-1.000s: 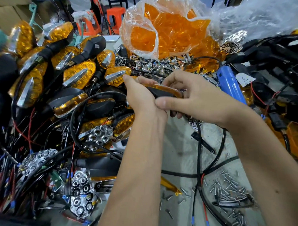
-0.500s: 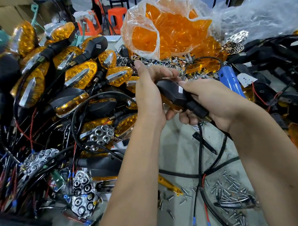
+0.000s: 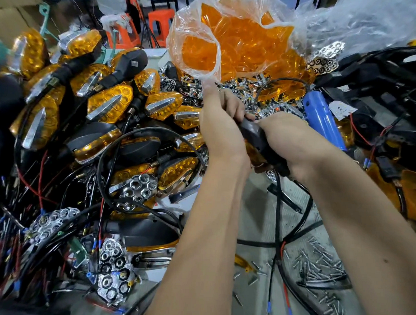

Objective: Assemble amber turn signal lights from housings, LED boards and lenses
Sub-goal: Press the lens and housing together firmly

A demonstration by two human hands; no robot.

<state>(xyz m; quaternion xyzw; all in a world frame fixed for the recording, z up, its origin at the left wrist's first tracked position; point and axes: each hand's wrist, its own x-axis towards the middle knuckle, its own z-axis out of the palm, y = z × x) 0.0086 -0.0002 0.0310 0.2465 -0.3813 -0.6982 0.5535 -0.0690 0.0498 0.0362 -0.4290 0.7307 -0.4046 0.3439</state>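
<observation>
Both hands are gripping one black housing [image 3: 258, 138] just above the centre of the view, over the desk [image 3: 259, 206]. The left hand [image 3: 221, 132] is sitting at its 9 o'clock side with the fingers curling round the far end, and the right hand [image 3: 295, 139] is wrapping it from 3 o'clock, thumb lying on the black back. The housing's long axis is running from about 11 o'clock down to 5 o'clock, its stalk end pointing toward the person and its cable [image 3: 277, 207] dropping to 6 o'clock. A sliver of amber lens [image 3: 252, 151] is showing along the lower edge between the wrists, so the lens face seems to be turned downward and toward the left palm. That facing is what the coming press turns on; the left hand is nearer the lens. Compared with a second ago, the unit is rolled over: then the amber rim was lying uppermost, now the black back is up. The hands are also sitting closer to the lens bag [image 3: 230, 38] at 12 o'clock. Loose screws [image 3: 321, 269] are lying at 5 o'clock, finished lights [image 3: 109, 104] piled at 9 o'clock.
</observation>
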